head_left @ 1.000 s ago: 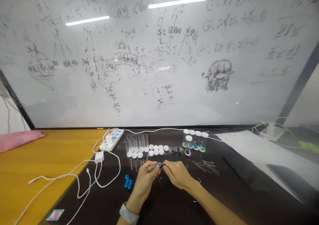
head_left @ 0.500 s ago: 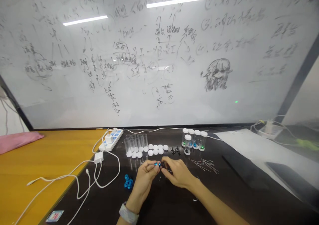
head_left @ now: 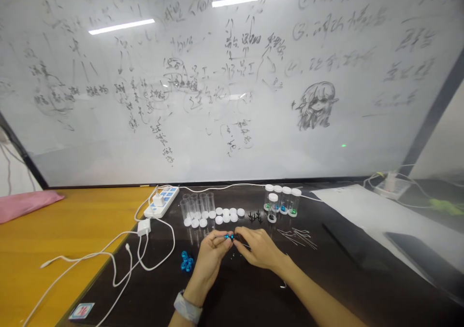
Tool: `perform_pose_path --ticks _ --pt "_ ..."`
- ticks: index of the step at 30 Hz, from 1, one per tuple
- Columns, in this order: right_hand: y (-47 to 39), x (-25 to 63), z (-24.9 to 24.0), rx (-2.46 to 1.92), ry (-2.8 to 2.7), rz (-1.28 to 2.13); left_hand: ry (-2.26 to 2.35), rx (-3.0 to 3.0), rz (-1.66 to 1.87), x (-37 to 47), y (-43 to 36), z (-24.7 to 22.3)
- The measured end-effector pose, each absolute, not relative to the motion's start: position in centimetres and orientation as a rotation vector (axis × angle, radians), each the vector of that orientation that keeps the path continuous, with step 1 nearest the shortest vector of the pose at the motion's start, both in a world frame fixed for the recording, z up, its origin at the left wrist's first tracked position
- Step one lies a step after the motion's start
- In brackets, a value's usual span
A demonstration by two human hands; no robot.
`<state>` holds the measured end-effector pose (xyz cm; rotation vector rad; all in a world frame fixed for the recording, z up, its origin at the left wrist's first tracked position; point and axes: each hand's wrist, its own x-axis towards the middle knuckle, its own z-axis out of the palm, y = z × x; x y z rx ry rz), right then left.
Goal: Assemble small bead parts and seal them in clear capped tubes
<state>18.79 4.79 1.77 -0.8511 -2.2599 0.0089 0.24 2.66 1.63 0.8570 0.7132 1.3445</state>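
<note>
Clamps glossy blue piece in left fingers; holds right fingers bent beside it, grip unclear, above smooth dark surface with clear cylindrical tubes.

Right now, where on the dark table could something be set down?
One bare patch of dark table lies between the white cables and the loose blue pieces; another, nearer than the thin wires, right of the right forearm. Beyond the left hand and right hand it is crowded: clear tubes, white caps, black pieces and capped tubes sit close together.
</note>
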Motion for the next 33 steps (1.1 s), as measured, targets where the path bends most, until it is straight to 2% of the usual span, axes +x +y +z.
perform_pose_path --ticks 33 --pt "4.55 18.99 2.19 -0.857 -2.262 0.056 0.726 0.895 1.350 0.17 2.83 1.27"
